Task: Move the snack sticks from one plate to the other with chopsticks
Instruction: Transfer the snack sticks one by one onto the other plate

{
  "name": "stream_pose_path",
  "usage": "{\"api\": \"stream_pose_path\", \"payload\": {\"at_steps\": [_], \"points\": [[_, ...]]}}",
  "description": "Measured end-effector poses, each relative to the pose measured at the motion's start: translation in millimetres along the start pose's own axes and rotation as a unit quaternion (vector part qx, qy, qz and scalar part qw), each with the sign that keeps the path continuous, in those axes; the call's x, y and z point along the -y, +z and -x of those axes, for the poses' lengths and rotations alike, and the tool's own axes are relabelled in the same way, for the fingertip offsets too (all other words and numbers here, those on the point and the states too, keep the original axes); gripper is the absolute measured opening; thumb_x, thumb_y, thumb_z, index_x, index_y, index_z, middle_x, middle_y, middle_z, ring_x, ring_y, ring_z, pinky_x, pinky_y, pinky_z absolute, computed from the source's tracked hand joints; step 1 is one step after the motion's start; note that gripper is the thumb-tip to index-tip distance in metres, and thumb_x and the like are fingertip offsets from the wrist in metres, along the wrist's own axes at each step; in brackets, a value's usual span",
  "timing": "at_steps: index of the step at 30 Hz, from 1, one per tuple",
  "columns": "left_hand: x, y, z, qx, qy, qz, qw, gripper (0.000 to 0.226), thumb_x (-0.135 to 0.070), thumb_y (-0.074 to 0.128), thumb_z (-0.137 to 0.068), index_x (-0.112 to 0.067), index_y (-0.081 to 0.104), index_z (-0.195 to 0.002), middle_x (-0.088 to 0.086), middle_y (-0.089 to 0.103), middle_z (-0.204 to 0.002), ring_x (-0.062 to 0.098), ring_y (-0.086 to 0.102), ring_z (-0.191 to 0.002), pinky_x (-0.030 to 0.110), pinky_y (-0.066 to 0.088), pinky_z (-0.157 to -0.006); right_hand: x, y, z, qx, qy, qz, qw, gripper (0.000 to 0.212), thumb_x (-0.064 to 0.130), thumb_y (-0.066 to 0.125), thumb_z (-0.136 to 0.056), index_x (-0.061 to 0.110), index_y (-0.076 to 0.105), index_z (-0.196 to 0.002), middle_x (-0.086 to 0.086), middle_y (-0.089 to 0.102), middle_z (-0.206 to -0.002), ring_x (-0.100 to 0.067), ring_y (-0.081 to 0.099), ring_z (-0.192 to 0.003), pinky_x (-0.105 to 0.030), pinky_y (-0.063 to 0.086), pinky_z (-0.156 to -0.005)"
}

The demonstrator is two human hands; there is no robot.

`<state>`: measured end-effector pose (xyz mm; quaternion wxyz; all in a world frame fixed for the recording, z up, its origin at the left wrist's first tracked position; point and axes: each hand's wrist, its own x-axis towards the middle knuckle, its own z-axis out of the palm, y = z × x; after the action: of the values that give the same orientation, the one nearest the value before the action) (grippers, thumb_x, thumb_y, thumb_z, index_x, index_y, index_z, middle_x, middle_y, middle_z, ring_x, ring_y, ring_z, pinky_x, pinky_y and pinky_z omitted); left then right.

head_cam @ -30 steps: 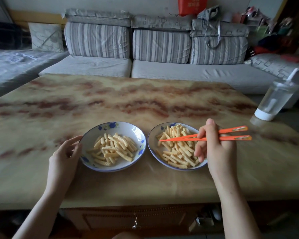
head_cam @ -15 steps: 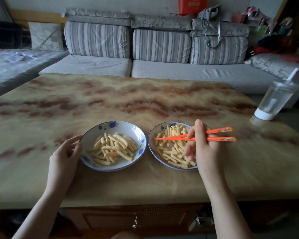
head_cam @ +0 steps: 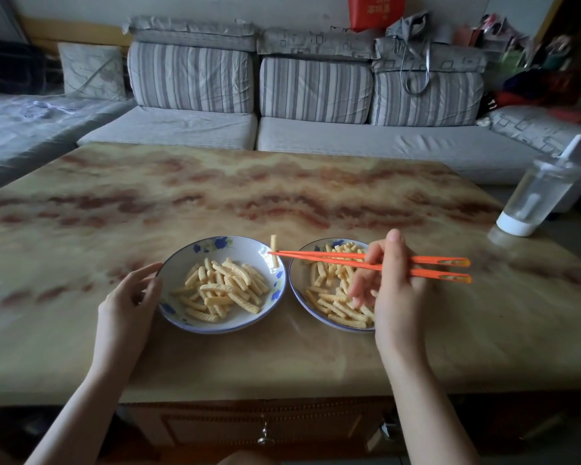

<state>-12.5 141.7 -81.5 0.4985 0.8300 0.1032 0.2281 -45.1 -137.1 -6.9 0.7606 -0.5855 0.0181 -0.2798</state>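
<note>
Two white plates with blue floral rims, side by side near worktop (head_cam: 316, 203) front edge. Left plate (head_cam: 242, 245): heap of pale ridged snack sticks (head_cam: 223, 290). Right plate (head_cam: 296, 283): similar heap. Orange chopsticks (head_cam: 332, 258) near level, gripped in right hand (head_cam: 393, 283), tips over left plate's right rim, pinching one upright stick (head_cam: 273, 243).

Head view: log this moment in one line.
right hand grips chopsticks | snack stick pinched upright at tips, over left plate | left hand touches left plate rim | right plate holds more sticks
</note>
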Motion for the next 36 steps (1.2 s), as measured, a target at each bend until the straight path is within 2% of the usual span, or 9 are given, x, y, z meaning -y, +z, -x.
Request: {"api": "stream_pose_path", "payload": {"at_steps": [4, 9, 13, 16, 21, 25, 32, 36], "points": [[-1, 0, 0, 0.0, 0.001, -0.006, 1.0, 0.028, -0.019, 0.056, -0.094, -0.024, 0.065, -0.12, 0.005, 0.069, -0.096, 0.016, 0.062, -0.086, 0.032, 0.042, -0.075, -9, 20, 11, 0.066, 0.0, -0.004, 0.998, 0.043, 0.032, 0.04, -0.1, 0.01, 0.051, -0.065, -0.016, 0.047, -0.043, -0.017, 0.041, -0.031, -0.015, 0.029, -0.035], [-2, 0, 1, -0.002, 0.001, -0.009, 1.0, 0.028, -0.019, 0.056, -0.094, -0.023, 0.065, -0.12, 0.003, 0.068, -0.094, 0.016, 0.061, -0.084, 0.032, 0.042, -0.074, -23, 33, 16, 0.137, -0.013, 0.035, 0.99, 0.042, 0.039, 0.042, -0.097, 0.011, 0.055, -0.068, -0.017, 0.051, -0.045, -0.02, 0.044, -0.036, -0.023, 0.034, -0.036], [-2, -1, 1, -0.001, -0.002, -0.004, 1.0, 0.028, -0.018, 0.056, -0.093, -0.024, 0.065, -0.12, 0.003, 0.068, -0.095, 0.016, 0.062, -0.085, 0.033, 0.043, -0.074, -21, 27, 9, 0.108, -0.029, 0.048, 0.993, 0.04, 0.04, 0.041, -0.094, 0.016, 0.055, -0.066, -0.017, 0.051, -0.044, -0.021, 0.043, -0.033, -0.021, 0.033, -0.035], [-1, -1, 0, -0.001, -0.003, -0.003, 1.0, 0.029, -0.019, 0.056, -0.094, -0.024, 0.066, -0.12, 0.004, 0.069, -0.096, 0.016, 0.062, -0.085, 0.032, 0.043, -0.074, -14, 11, -1, 0.062, -0.049, 0.052, 0.996, 0.04, 0.041, 0.041, -0.094, 0.022, 0.055, -0.062, -0.012, 0.048, -0.04, -0.021, 0.04, -0.031, -0.02, 0.03, -0.034], [-1, 0, 0, -0.001, -0.002, -0.001, 1.0, 0.028, -0.019, 0.056, -0.094, -0.023, 0.066, -0.119, 0.003, 0.069, -0.098, 0.016, 0.062, -0.086, 0.028, 0.044, -0.073, 2, -22, -11, 0.006, -0.072, 0.108, 0.991, 0.042, 0.027, 0.038, -0.103, 0.007, 0.05, -0.067, -0.012, 0.045, -0.04, -0.02, 0.039, -0.031, -0.02, 0.027, -0.033], [0, -1, 0, 0.0, -0.001, -0.001, 1.0, 0.028, -0.019, 0.056, -0.094, -0.023, 0.066, -0.119, 0.005, 0.07, -0.099, 0.017, 0.064, -0.087, 0.033, 0.046, -0.075, 4, -32, -15, 0.008, -0.067, 0.132, 0.989, 0.043, 0.025, 0.04, -0.102, 0.008, 0.049, -0.064, -0.009, 0.045, -0.038, -0.023, 0.04, -0.032, -0.02, 0.028, -0.033], [-3, -1, 1, 0.004, -0.009, 0.001, 1.0, 0.029, -0.02, 0.055, -0.094, -0.024, 0.065, -0.121, 0.002, 0.068, -0.095, 0.016, 0.063, -0.087, 0.032, 0.044, -0.074, 0, -29, -13, 0.032, -0.066, 0.177, 0.981, 0.044, 0.029, 0.045, -0.1, 0.007, 0.05, -0.063, -0.01, 0.047, -0.038, -0.025, 0.039, -0.031, -0.026, 0.031, -0.034], [-3, -1, 1, 0.003, -0.01, 0.003, 1.0, 0.029, -0.02, 0.056, -0.094, -0.024, 0.065, -0.12, 0.003, 0.069, -0.096, 0.017, 0.063, -0.087, 0.034, 0.046, -0.076, -6, -22, -13, 0.042, -0.04, 0.158, 0.986, 0.042, 0.041, 0.042, -0.093, 0.015, 0.049, -0.06, -0.006, 0.044, -0.036, -0.027, 0.038, -0.032, -0.024, 0.028, -0.033]]}}
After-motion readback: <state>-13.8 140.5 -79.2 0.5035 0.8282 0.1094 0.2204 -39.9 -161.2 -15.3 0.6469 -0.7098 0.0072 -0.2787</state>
